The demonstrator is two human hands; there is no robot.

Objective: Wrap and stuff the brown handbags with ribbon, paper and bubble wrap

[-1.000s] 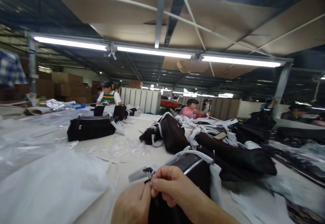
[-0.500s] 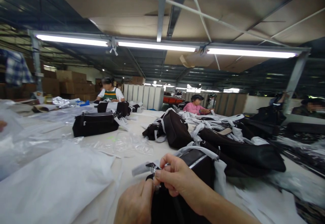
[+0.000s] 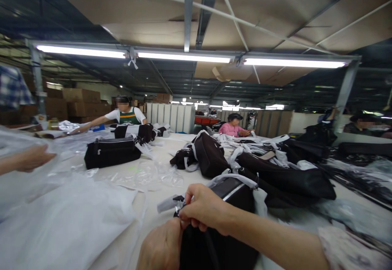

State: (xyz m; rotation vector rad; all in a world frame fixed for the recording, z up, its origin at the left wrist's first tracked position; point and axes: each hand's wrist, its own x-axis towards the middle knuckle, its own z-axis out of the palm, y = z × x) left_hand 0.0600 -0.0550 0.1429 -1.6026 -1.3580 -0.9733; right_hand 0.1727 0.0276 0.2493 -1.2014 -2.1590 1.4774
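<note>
Both hands work at the near end of a black bag [image 3: 220,245] lying on the worktop [image 3: 143,204]. Right hand [image 3: 203,209] pinches a small fitting at the bag's top edge, fingers closed on it. Left hand [image 3: 161,247] is closed against the bag's side.

Co-worker's hand [image 3: 32,158] newly at left

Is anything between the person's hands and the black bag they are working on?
No. The right hand pinches a small fitting at the top of the black bag, and the left hand grips its near edge. Nothing visible lies between them.
</note>
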